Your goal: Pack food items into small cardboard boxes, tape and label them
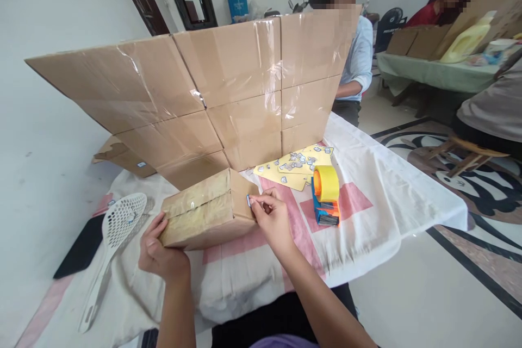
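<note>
Head view, clock face centred on the small carton (199, 212), 12 o'clock pointing away from the wearer: the carton was positioned over the white tablecloth (367, 239), tilted, with a taped cardboard panel (232, 65) rising at 12 o'clock. Step in hand, as judged: placement of a blue-and-white label (248, 200) on the carton's end face at 3 o'clock. The next move appeared to call for flat seating of the label under light fingertip pressure, with the carton braced from the opposite end. The left hand (165, 255) was at 8 o'clock, palm turned toward the carton, fingers clamped on its left end. The right hand (272, 215) was at 3 o'clock, forearm extending in from 4 o'clock, thumb and index finger pinched together on the label, remaining fingers curled. Full contact between label and cardboard could not be confirmed. Yellow sheets (293, 179) lay at 2 o'clock near the panel's base; a tape dispenser (327, 185) stood at 3 o'clock, beyond the right hand; a perforated skimmer (122, 217) lay at 9 o'clock.
</note>
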A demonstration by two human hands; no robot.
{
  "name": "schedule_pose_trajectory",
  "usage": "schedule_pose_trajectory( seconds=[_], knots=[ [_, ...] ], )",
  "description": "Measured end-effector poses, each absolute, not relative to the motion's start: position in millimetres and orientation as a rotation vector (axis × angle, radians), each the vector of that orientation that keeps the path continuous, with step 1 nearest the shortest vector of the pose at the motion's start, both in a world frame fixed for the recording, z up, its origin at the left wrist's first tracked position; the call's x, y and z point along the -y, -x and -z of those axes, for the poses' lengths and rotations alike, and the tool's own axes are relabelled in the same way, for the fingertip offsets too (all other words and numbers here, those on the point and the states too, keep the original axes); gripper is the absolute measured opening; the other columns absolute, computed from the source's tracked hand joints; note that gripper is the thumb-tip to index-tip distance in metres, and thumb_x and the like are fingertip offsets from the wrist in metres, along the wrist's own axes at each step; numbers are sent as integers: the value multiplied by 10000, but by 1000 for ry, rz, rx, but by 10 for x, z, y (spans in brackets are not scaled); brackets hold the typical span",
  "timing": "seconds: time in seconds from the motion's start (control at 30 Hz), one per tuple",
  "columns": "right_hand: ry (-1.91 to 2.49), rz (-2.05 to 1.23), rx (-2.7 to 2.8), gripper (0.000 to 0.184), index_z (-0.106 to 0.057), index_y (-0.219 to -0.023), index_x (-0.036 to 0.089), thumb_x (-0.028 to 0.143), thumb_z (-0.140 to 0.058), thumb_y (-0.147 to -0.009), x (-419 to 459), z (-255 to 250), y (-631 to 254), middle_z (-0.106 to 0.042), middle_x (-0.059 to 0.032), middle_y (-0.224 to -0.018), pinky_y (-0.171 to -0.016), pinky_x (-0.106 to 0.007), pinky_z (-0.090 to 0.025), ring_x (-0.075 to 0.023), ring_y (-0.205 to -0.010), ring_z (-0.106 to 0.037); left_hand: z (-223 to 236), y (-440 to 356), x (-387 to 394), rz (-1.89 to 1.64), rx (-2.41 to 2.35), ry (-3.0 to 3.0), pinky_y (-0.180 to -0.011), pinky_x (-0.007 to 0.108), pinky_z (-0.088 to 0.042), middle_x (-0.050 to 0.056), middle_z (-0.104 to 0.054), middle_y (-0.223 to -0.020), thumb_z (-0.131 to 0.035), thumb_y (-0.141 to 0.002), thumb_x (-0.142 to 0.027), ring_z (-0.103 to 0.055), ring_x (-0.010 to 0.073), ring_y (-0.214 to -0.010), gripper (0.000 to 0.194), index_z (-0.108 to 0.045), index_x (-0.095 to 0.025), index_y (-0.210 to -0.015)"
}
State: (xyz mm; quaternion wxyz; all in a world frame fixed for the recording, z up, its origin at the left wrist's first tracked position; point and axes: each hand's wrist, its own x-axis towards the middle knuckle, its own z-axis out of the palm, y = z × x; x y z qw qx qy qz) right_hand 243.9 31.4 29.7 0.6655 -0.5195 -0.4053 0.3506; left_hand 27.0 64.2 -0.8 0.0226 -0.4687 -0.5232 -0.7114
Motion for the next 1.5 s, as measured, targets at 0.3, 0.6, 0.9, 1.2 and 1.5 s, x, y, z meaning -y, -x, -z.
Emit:
schedule_pose_trajectory(
  seconds=[0.3,0.6,0.9,1.2,1.5],
  knots=[
    [1128,-993,802,297,-808,-1082,277,415,-715,-837,-174,64,-2586,-646,-44,-905,-727,-353,-486,-181,-740,-561,38,-394,-648,2190,1497,1521,-1034,508,-510,160,-770,-1086,-391,-934,-245,-710,281,-1068,365,-726,-124,-856],
    [1149,-983,1232,974,-214,-1653,332,548,-721,-850,52,59,-2854,-311,-89,-1672,-1235,-523,-323,-317,-1546,-289,-34,-435,-625,2239,1580,1444,-1029,495,-527,160,-766,-1088,-353,-884,-245,-707,281,-1081,346,-676,-154,-797],
    [1065,-799,1709,1310,-129,-1659,302,411,-902,-607,-21,-225,-2889,-323,-130,-1634,-1255,-527,-318,-357,-1545,-274,56,-334,-656,2380,1640,1405,-1058,489,-514,167,-748,-1176,-284,-911,-347,-683,278,-1201,393,-630,-166,-958],
    [1343,-116,889,1070,-249,-1556,270,730,-726,-716,631,-266,-3974,-512,-193,-1433,-1088,-596,-480,-385,-1365,-527,192,-212,-652,2754,2024,1555,-578,315,-438,121,-746,-1123,-419,-857,-401,-646,208,-797,330,-617,-227,-1056],
    [1652,160,734,1206,38,-1586,302,542,-748,-703,615,-27,-5435,-309,-183,-1533,-1008,-489,-539,-311,-1411,-460,336,-290,-700,1858,2542,2047,-716,402,-555,71,-767,-798,-558,-794,-328,-704,279,-861,220,-738,-204,-772]
  ],
)
